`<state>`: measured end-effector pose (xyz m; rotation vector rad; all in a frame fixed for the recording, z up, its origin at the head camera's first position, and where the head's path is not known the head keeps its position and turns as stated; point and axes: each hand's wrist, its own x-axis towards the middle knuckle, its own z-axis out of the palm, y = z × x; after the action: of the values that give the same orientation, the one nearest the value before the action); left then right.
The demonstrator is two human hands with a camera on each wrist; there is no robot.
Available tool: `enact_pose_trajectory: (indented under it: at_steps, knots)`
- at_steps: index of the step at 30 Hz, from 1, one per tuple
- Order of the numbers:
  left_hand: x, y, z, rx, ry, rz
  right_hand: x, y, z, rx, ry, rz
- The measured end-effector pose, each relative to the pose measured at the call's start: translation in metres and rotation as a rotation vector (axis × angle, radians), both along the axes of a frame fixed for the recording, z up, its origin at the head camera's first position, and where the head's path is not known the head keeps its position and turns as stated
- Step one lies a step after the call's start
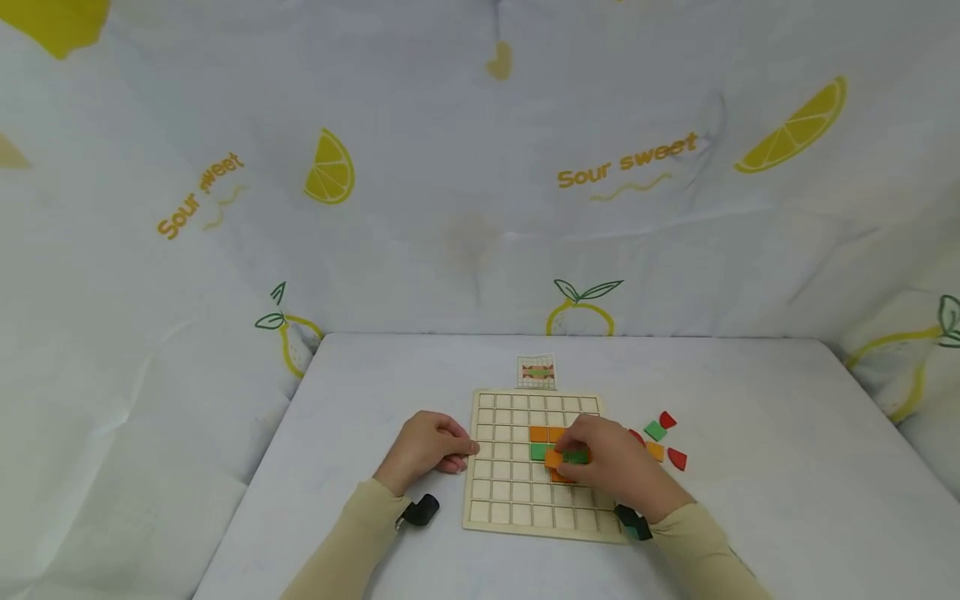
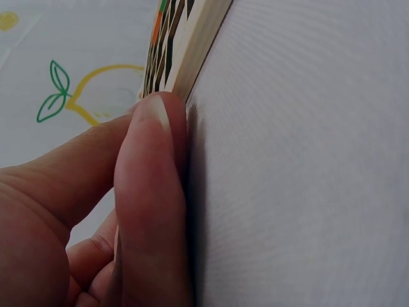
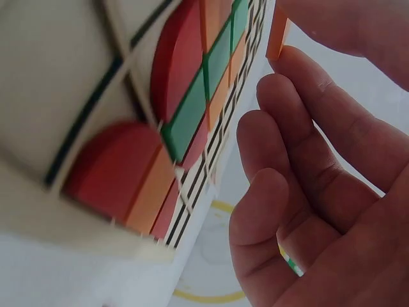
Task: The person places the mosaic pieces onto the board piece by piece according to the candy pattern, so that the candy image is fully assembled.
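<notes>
A pale wooden grid board (image 1: 491, 492) lies on the white table, with orange tiles (image 1: 538, 434) and green tiles (image 1: 538, 452) set in its cells. At its left edge, my left hand (image 1: 429, 446) pinches the rim between thumb and index finger; the fingertips meet at the rim in the left wrist view. My right hand (image 1: 611, 458) is over the board's right half, pinching an orange square tile (image 1: 553, 459) between thumb and index finger. That tile (image 3: 277, 33) shows edge-on in the right wrist view, apart from the board. Red rounded pieces (image 3: 179, 57) and green tiles (image 3: 188, 125) sit on the board there.
Right of the board lie loose pieces: red quarter-rounds (image 1: 677, 458), a green square (image 1: 656, 431) and an orange square (image 1: 655, 451). A small pattern card (image 1: 536, 372) with a coloured grid picture lies behind the board. A lemon-print cloth (image 1: 450, 167) hangs behind the table.
</notes>
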<state>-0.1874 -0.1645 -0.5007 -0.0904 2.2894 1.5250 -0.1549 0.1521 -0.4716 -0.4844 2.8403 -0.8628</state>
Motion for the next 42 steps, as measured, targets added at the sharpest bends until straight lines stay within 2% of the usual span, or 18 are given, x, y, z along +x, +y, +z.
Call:
enact_pose_trajectory:
  at_steps: [8,20,30,37,42]
  knots:
    - [-0.001,0.001,0.0,-0.012,-0.011,0.007,0.003,-0.011,-0.007,0.022,0.019,0.043]
    - [0.001,0.001,0.002,-0.016,0.004,0.003,0.004,-0.015,-0.012,0.056,0.122,0.122]
    - [0.0,-0.001,0.002,-0.011,0.002,0.004,0.005,-0.027,-0.01,0.1,0.067,0.095]
    - [0.0,-0.001,0.002,-0.012,0.002,0.003,0.006,-0.025,-0.008,0.084,0.095,0.103]
    - [0.001,0.0,0.003,-0.018,0.007,-0.004,0.004,-0.019,-0.007,0.09,0.086,0.068]
